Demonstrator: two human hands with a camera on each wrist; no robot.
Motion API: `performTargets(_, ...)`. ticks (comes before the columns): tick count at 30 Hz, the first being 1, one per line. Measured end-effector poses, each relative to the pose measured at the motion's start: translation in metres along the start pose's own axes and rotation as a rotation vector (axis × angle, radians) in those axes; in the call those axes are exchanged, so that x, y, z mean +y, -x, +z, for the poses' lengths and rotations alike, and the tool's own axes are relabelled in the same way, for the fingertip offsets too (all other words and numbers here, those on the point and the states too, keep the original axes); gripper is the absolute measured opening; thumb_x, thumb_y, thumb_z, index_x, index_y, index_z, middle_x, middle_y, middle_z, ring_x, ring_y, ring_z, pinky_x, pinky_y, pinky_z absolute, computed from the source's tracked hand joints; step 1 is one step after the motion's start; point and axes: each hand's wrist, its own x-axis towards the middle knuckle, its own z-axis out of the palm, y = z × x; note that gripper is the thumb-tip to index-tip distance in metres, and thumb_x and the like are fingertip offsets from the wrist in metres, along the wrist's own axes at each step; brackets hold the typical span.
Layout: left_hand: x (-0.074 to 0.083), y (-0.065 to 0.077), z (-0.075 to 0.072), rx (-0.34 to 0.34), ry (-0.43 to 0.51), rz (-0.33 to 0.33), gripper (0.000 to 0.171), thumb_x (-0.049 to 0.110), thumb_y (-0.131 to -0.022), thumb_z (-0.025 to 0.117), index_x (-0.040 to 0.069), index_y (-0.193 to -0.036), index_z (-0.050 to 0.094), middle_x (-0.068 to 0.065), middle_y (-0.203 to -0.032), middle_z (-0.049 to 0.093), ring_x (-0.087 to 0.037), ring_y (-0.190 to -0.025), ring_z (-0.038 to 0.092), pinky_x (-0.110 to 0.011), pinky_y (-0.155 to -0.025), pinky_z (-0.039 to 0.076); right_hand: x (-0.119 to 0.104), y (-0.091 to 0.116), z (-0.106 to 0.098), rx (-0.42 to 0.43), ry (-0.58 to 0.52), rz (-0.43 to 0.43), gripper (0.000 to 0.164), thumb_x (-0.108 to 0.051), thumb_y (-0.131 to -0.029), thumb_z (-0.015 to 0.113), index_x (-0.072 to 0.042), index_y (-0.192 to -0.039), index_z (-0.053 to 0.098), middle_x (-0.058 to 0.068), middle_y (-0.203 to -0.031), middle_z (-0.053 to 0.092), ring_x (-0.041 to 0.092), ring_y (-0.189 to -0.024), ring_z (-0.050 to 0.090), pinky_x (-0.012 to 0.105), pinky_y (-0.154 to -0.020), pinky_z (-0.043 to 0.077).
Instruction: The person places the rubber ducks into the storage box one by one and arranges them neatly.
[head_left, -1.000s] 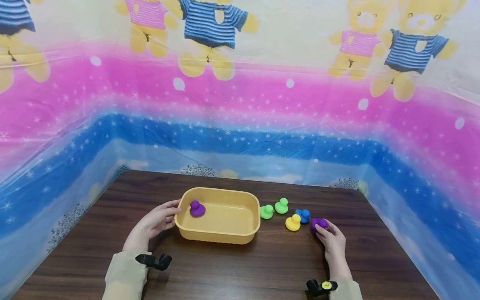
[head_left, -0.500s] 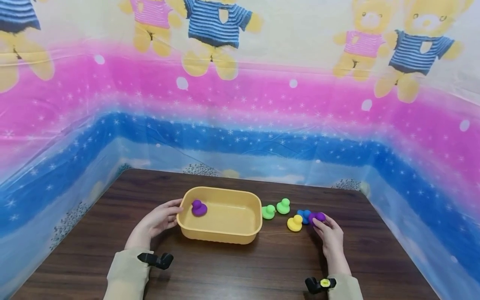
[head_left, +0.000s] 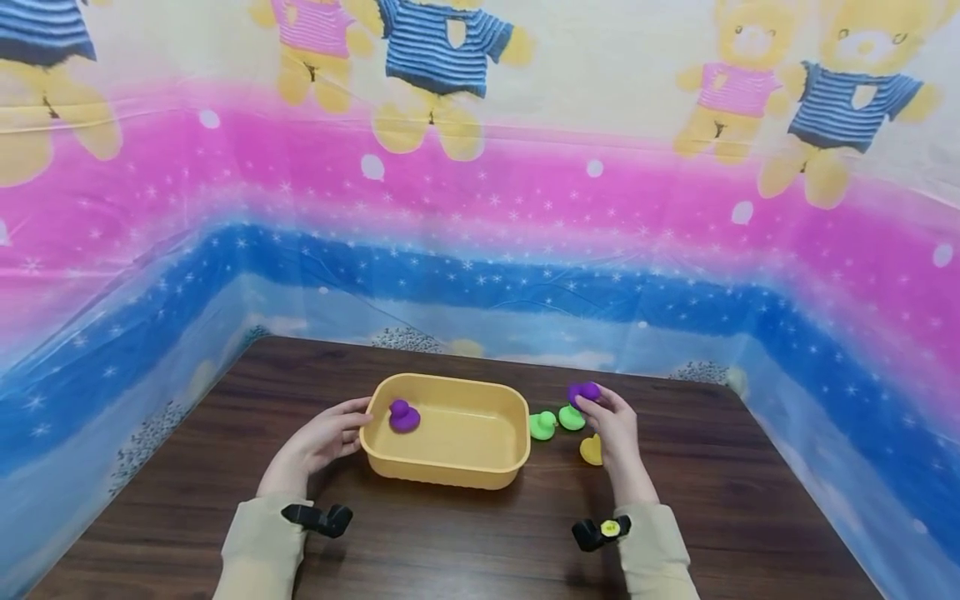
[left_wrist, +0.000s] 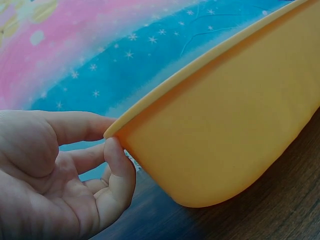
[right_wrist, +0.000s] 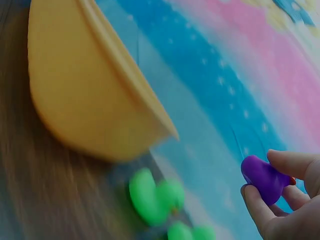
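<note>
A yellow plastic basin point(head_left: 450, 477) stands on the table, and a purple rubber duck point(head_left: 405, 418) lies inside at its left end. My left hand point(head_left: 324, 442) pinches the basin's left rim; the left wrist view shows fingers above and below the rim point(left_wrist: 150, 102). My right hand point(head_left: 617, 427) holds a second purple duck point(right_wrist: 267, 179) between thumb and fingers, raised above the table. Below it are two green ducks point(head_left: 543, 425) by the basin's right side, and a yellow duck point(head_left: 591, 450) partly covered by the hand. The blue duck is hidden.
The dark wooden table point(head_left: 450, 542) ends at a printed cloth backdrop point(head_left: 480, 208) with bears and snowflakes. Black wrist cameras point(head_left: 600, 533) sit on both sleeves, close above the tabletop.
My right hand has lifted the purple duck off the table and carried it left, past the blue and yellow ducks toward the basin. The left hand keeps its place on the rim.
</note>
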Motion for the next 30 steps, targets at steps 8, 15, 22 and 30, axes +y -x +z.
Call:
performTargets(8,0.002,-0.002,-0.001,-0.011,0.017,0.006,0.064,0.014,-0.1,0.052,-0.001,-0.154,0.02,0.003,-0.099,0.065,-0.004,-0.079,0.062,-0.018,-0.07,0.05,-0.01,0.0,0.065,-0.084,0.029,-0.013,0.049,-0.002,-0.09,0.067,0.005,-0.136,0.052,0.021,-0.127,0.053,0.014,-0.094,0.066,0.04,-0.101,0.048)
performTargets(15,0.001,-0.001,-0.001,-0.007,0.036,-0.012,0.065,0.014,-0.1,0.052,-0.001,-0.154,0.02,0.003,-0.096,0.065,-0.004,-0.076,0.062,-0.018,-0.068,0.05,0.002,0.006,0.115,-0.135,0.044,-0.01,0.042,0.002,-0.086,0.069,0.007,-0.127,0.059,0.024,-0.125,0.057,0.024,-0.102,0.066,0.034,-0.092,0.054)
performTargets(22,0.0,0.0,-0.001,0.0,0.033,-0.008,0.064,0.014,-0.101,0.052,-0.001,-0.154,0.02,0.003,-0.098,0.065,-0.003,-0.076,0.061,-0.018,-0.068,0.05,0.022,0.009,0.149,-0.2,0.101,0.025,0.041,0.003,-0.084,0.071,0.01,-0.123,0.06,0.023,-0.116,0.062,0.023,-0.097,0.065,0.033,-0.088,0.056)
performTargets(30,0.001,-0.001,0.0,0.002,0.026,-0.01,0.064,0.014,-0.1,0.052,-0.001,-0.154,0.019,0.002,-0.099,0.065,-0.004,-0.077,0.062,-0.018,-0.068,0.05,0.037,0.006,0.173,-0.233,0.245,0.046,0.04,0.002,-0.08,0.075,0.007,-0.118,0.065,0.022,-0.114,0.065,0.028,-0.102,0.063,0.036,-0.087,0.056)
